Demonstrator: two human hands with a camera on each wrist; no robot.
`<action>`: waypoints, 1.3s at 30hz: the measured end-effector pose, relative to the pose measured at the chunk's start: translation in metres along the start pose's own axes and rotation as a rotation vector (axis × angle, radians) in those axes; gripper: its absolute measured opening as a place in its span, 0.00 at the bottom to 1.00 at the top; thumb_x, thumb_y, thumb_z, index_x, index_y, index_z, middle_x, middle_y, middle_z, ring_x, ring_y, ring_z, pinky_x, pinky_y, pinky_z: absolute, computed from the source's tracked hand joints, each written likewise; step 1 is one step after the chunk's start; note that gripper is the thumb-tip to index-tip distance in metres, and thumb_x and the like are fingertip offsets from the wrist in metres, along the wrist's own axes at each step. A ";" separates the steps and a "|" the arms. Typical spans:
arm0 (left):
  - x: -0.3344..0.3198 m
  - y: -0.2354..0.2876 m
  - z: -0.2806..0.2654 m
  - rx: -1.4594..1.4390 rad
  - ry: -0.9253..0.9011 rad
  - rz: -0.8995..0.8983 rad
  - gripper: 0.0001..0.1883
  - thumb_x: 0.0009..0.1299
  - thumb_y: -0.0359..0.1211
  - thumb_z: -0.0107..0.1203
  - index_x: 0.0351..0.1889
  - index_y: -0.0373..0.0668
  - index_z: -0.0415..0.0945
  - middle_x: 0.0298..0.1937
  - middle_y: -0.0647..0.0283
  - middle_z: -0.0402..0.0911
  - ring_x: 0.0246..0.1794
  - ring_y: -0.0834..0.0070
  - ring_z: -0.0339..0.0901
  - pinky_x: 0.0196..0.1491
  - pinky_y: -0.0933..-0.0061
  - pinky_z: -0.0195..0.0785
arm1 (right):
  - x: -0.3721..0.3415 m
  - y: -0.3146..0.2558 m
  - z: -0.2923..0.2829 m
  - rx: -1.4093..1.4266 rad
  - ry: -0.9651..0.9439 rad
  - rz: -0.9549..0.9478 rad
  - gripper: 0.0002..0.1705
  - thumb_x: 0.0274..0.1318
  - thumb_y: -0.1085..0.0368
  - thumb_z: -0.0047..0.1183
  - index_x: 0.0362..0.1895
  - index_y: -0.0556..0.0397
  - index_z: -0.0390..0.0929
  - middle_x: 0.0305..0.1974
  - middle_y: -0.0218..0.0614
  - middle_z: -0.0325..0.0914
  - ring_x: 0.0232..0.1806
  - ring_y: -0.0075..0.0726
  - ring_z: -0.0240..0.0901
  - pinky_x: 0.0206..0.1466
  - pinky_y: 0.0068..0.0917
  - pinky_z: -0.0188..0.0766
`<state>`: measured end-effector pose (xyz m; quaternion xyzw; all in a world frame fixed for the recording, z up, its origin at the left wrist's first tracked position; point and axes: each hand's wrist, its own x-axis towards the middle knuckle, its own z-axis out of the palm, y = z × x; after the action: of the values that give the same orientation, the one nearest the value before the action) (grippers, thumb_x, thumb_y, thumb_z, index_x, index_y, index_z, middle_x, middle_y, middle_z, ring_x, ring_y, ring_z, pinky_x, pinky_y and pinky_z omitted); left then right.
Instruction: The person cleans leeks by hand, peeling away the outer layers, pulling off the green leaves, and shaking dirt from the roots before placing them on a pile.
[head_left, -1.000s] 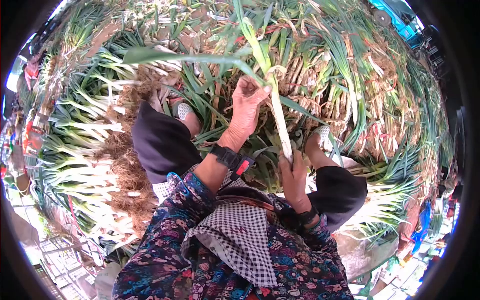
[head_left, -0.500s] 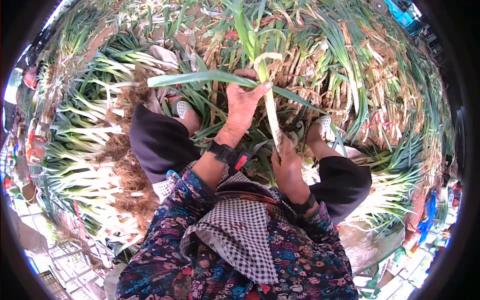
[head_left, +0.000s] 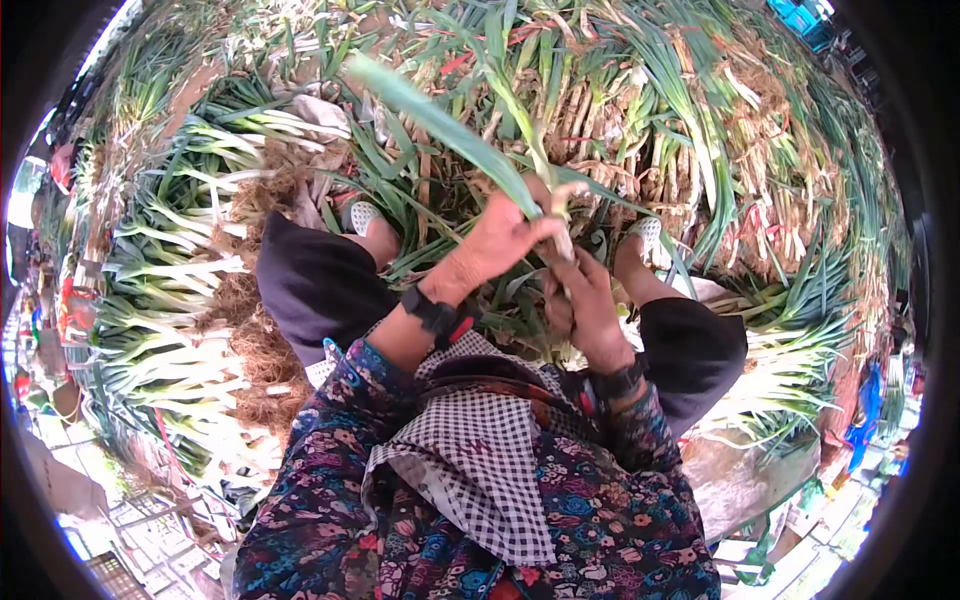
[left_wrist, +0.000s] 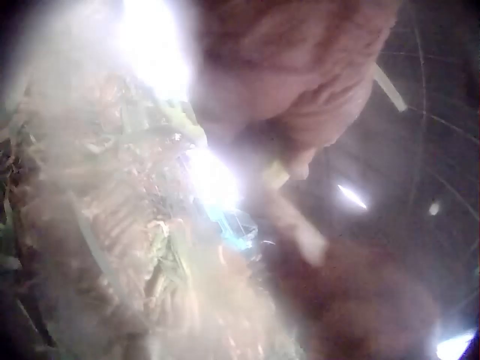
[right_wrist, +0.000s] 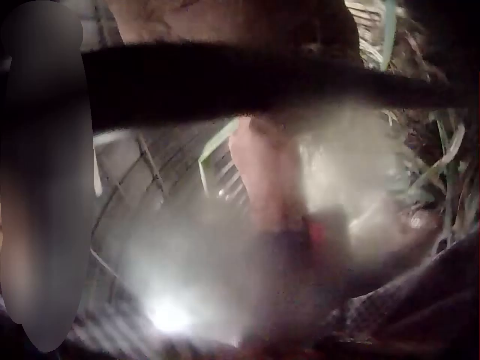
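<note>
A long green onion point(head_left: 525, 125) slants up and away from the person in the head view. Its lower stalk is gripped by the right hand point(head_left: 588, 305), which covers the base. Just above, the left hand point(head_left: 500, 240) pinches a broad green leaf point(head_left: 440, 125) against the stalk, the thumb pointing right. That leaf sticks out up and left past the fingers. A pale peeled strip point(head_left: 570, 188) curls beside the left fingertips. In the left wrist view, the pale stalk point(left_wrist: 296, 225) shows hazily below the left hand.
Cleaned green onions point(head_left: 170, 330) lie in a row at left, roots point(head_left: 265, 350) facing the person. Untrimmed bundles with red ties point(head_left: 640, 130) spread ahead and to the right. More onions point(head_left: 790, 350) lie by the right knee. The shoes point(head_left: 362, 217) stand apart among fallen leaves.
The left hand has slid down the stalk, close to the right hand. The leaf has swung from nearly level to slanting up and left. The right hand has shifted slightly, still gripping the stalk.
</note>
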<state>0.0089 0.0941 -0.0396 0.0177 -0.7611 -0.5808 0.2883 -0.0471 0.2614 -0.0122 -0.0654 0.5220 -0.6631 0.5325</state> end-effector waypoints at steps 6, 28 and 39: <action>-0.039 0.027 -0.015 -0.653 -0.226 -0.556 0.12 0.64 0.31 0.61 0.43 0.40 0.72 0.35 0.72 0.73 0.32 0.84 0.70 0.34 0.82 0.65 | 0.080 0.041 -0.062 -1.052 0.119 -0.887 0.12 0.58 0.72 0.49 0.46 0.61 0.68 0.28 0.53 0.75 0.29 0.60 0.75 0.31 0.39 0.70; 0.016 -0.006 -0.041 -0.815 0.553 -0.213 0.16 0.75 0.41 0.49 0.54 0.42 0.68 0.36 0.63 0.77 0.29 0.78 0.70 0.36 0.75 0.68 | 0.041 0.017 -0.034 -1.400 -0.144 -0.806 0.16 0.53 0.69 0.55 0.47 0.59 0.70 0.34 0.51 0.76 0.34 0.58 0.75 0.36 0.42 0.70; -0.013 -0.003 0.024 -0.503 0.434 -0.261 0.14 0.77 0.41 0.44 0.47 0.41 0.71 0.29 0.70 0.73 0.24 0.84 0.67 0.28 0.81 0.61 | 0.121 -0.087 0.039 0.343 0.000 -0.364 0.17 0.69 0.56 0.42 0.36 0.56 0.74 0.26 0.31 0.74 0.27 0.25 0.70 0.33 0.24 0.71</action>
<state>0.0078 0.1193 -0.0515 0.1663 -0.5068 -0.7646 0.3618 -0.1288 0.1331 0.0151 -0.0669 0.3813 -0.8270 0.4076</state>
